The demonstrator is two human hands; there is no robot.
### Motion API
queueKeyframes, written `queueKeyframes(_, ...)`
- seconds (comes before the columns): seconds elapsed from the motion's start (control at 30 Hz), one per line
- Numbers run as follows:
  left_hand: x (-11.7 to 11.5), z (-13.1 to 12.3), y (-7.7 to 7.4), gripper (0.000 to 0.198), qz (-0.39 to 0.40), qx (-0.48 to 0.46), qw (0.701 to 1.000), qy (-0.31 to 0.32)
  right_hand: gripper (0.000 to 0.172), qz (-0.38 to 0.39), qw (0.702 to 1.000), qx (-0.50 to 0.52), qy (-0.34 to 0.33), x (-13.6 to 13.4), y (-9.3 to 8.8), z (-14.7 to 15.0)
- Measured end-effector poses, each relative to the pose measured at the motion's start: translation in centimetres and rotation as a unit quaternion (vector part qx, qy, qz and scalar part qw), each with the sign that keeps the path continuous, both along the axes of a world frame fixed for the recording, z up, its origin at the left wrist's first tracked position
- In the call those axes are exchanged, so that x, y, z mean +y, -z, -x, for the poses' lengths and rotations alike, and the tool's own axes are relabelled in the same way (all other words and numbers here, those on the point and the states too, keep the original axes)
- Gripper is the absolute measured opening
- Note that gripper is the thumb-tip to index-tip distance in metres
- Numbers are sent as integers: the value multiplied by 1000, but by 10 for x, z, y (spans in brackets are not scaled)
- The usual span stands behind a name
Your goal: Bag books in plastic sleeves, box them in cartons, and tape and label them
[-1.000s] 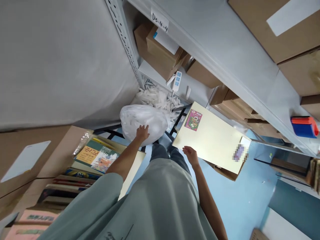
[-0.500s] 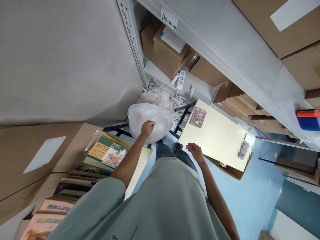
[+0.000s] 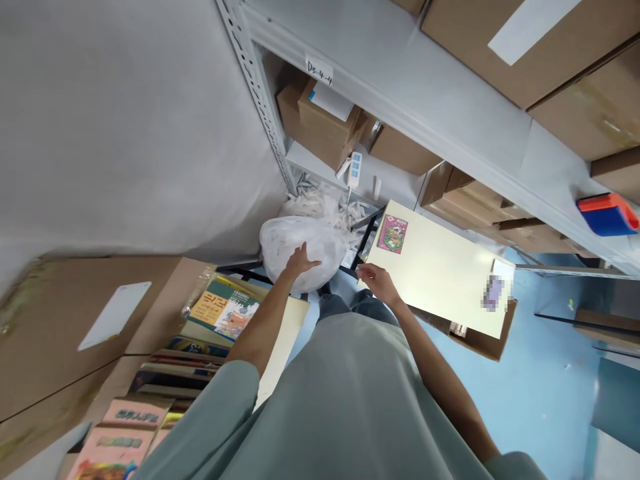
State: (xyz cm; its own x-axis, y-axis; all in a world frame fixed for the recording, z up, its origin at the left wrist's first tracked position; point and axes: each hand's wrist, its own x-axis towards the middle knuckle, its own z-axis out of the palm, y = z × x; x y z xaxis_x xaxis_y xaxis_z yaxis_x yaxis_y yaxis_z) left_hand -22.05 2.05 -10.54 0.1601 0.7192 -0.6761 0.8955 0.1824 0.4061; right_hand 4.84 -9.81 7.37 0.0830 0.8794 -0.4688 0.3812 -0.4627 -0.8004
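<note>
My left hand (image 3: 301, 261) is over a translucent white plastic bag (image 3: 327, 257), its thumb and fingers apart and nothing in them. Whether it touches the bag I cannot tell. My right hand (image 3: 379, 281) is by the near left corner of a cream-coloured tabletop (image 3: 435, 273). Its fingers are curled together; anything small between them is hidden. Beyond that hand a pink and green booklet (image 3: 393, 234) lies flat on the tabletop.
At left, a green and yellow book (image 3: 223, 310) lies above a row of upright books (image 3: 175, 373). White scraps (image 3: 317, 200) are heaped behind the bag. A power strip (image 3: 355, 170) and cardboard boxes (image 3: 325, 127) occupy the shelf. A blue and red object (image 3: 607, 215) sits at right.
My left hand has gone from closed to spread over the bag. My right hand has moved slightly left and its fingers have curled in. The whole view has shifted a little.
</note>
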Motion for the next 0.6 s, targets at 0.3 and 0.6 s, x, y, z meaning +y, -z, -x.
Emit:
queueKeyframes(0.3, -10, -51, 32, 71, 64, 23, 997, -42, 37, 58, 997, -23, 33, -45, 2, -16)
queueKeyframes(0.6, 8, -59, 16, 45, 44, -94, 991, -89, 47, 84, 992, -20, 91, -69, 6, -29)
